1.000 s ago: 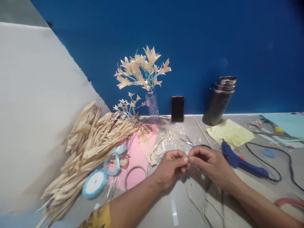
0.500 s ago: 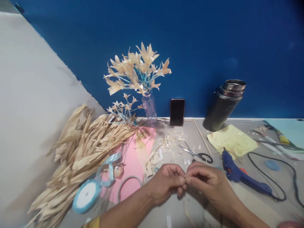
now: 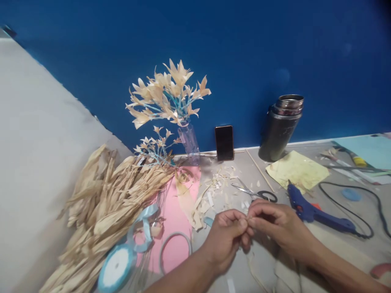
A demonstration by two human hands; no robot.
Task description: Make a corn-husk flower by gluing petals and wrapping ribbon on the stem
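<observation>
Whatever is held is hidden between the meeting fingertips of the left hand [image 3: 224,240] and the right hand [image 3: 279,224], and it cannot be told what it is or even whether anything is there. By each hand, thumb and forefinger are brought together in a narrow pinch. A small blue piece [image 3: 208,221] is seen just beside the left hand. Scissors [image 3: 252,193] with parted blades are laid just beyond the right hand, near pale scraps [image 3: 222,177] strewn over the grey table [image 3: 224,274]. To the right, a blue glue gun [image 3: 319,215] is laid with its nozzle over the edge of a yellow sheet [image 3: 299,169]. To the left, a pink sheet [image 3: 169,215] is partly covered by a grey ring [image 3: 176,233]; beside it a blue ribbon spool [image 3: 115,266] and a heap of dry husks [image 3: 100,219] are seen. Along the blue wall [image 3: 238,53], pale flowers [image 3: 161,106] are held in a clear bottle [image 3: 188,140], a dark phone [image 3: 224,142] is propped upright, and an open dark flask [image 3: 279,132] is seen.
</observation>
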